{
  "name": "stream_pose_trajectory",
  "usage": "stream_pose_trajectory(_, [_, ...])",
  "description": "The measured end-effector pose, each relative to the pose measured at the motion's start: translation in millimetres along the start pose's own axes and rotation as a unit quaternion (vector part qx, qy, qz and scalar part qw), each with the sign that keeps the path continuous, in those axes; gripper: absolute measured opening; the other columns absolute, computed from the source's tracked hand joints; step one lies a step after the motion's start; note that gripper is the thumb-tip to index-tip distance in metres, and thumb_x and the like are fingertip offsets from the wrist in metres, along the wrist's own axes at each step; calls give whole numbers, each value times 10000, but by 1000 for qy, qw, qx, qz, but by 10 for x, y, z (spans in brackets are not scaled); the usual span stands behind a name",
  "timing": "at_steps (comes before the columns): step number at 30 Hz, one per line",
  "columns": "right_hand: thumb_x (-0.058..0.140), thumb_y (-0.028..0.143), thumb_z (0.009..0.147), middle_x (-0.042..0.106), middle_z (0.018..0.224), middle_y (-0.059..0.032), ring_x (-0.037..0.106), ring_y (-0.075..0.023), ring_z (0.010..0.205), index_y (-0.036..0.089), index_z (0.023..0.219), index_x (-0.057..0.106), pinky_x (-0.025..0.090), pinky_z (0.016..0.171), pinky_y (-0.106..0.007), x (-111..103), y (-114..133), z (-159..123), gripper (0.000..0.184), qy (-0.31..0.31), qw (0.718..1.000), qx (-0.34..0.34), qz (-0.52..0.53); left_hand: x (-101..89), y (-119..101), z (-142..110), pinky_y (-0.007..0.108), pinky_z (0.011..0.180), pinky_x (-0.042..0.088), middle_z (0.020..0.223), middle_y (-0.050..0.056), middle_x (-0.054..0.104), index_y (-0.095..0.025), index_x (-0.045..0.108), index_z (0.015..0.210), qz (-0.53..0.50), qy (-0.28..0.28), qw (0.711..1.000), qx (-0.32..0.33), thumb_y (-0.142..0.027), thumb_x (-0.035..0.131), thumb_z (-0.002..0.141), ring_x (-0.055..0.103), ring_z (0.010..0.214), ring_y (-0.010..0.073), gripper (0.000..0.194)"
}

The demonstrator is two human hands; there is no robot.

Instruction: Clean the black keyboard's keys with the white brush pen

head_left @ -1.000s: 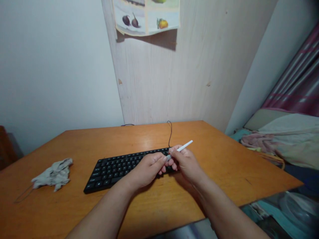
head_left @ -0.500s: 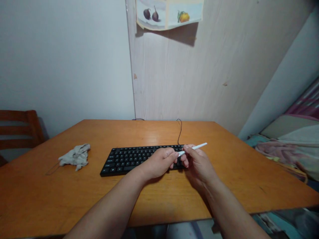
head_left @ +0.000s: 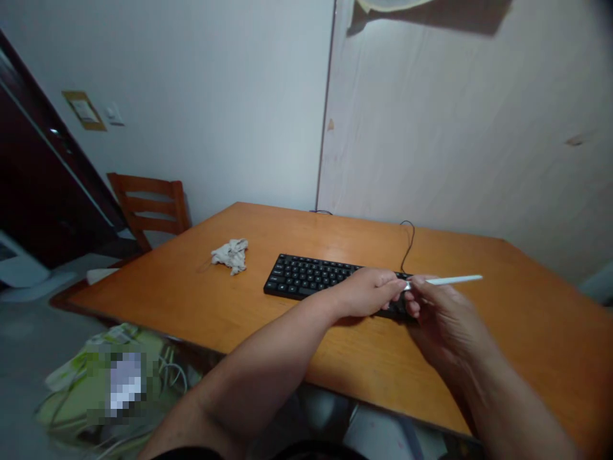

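A slim white pen-like stick (head_left: 454, 280) is held between my two hands, above the right part of a black keyboard (head_left: 306, 275). My left hand (head_left: 371, 292) is closed around its left end, which is mostly hidden by the fingers. My right hand (head_left: 438, 306) pinches the stick between thumb and fingers, and its long plain end points to the right. Both hands cover some of the keys. The keyboard lies on the wooden table (head_left: 354, 358), its black cable (head_left: 410, 243) running toward the back.
A crumpled light grey cloth (head_left: 232, 255) rests on the table, left of the keyboard. Beyond the table's left edge stands a wooden chair (head_left: 151, 204). A greenish bag (head_left: 71, 396) with cords is on the floor at lower left. A wall (head_left: 268, 108) borders the table's back.
My view has turned left, so the table, keyboard and hands appear farther right, and the door, chair and bag show. Both hands keep hold of the white stick, in nearly the same pose.
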State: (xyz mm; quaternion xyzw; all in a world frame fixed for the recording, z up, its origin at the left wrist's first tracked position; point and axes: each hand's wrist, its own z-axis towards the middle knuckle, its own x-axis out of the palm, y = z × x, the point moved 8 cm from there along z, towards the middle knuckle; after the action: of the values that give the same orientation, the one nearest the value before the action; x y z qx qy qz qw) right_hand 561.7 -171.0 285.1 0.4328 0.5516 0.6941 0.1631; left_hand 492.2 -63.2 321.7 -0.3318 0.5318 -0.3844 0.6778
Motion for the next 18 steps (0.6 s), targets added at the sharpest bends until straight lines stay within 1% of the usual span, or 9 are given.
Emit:
stream_pose_trajectory(3, [841, 298, 787, 655, 740, -19, 545, -88, 593, 185, 821, 743, 471, 492, -155, -8, -10, -5, 153, -17, 1000, 12, -7, 22, 26, 27, 252, 625, 418, 654, -26, 566, -201, 553, 753, 1, 10, 1000, -7, -397, 441, 1028, 540, 642, 126, 356])
stream_pose_trajectory(5, [836, 292, 782, 646, 724, -25, 544, -87, 588, 176, 776, 744, 482, 490, -152, 5, -13, -4, 148, -11, 1000, 16, -11, 50, 50, 41, 251, 636, 429, 670, -25, 572, -201, 553, 766, -6, 22, 1000, -10, -417, 454, 1028, 554, 662, 127, 354])
stream_pose_trajectory(7, [827, 297, 782, 630, 701, -27, 537, -96, 578, 177, 738, 739, 503, 492, -171, -2, -19, 8, 155, -5, 1000, 14, -15, 84, 67, 47, 248, 642, 433, 694, -24, 577, -200, 553, 788, -25, 34, 999, -7, -420, 461, 1030, 567, 677, 125, 340])
stream_pose_trajectory(10, [804, 325, 798, 644, 731, -35, 541, -121, 587, 201, 767, 748, 550, 518, -227, -39, -57, 39, 140, 3, 999, 24, -23, 112, 78, 47, 246, 644, 433, 720, -24, 576, -198, 546, 806, -64, 37, 997, 0, -399, 458, 1034, 562, 676, 117, 316])
stream_pose_trajectory(12, [806, 325, 788, 647, 747, -42, 544, -127, 590, 211, 772, 754, 543, 496, -232, -71, -48, 55, 127, -5, 999, 19, -35, 123, 74, 40, 244, 649, 431, 729, -24, 583, -196, 553, 822, -79, 38, 996, 3, -363, 470, 1031, 552, 677, 113, 280])
stream_pose_trajectory(14, [806, 315, 782, 626, 725, -47, 537, -126, 577, 214, 732, 749, 521, 466, -233, -74, -27, 56, 126, -10, 999, 16, -42, 140, 70, 31, 242, 657, 431, 733, -26, 590, -195, 566, 844, -85, 46, 995, 0, -331, 471, 1030, 544, 678, 110, 249])
stream_pose_trajectory(18, [767, 329, 829, 604, 689, -62, 550, -130, 569, 223, 696, 749, 509, 488, -298, -18, -10, 29, 172, -2, 999, 31, -32, 170, 78, 28, 232, 650, 428, 725, -41, 572, -199, 558, 849, -106, 62, 992, -15, -297, 461, 1031, 528, 655, 98, 229])
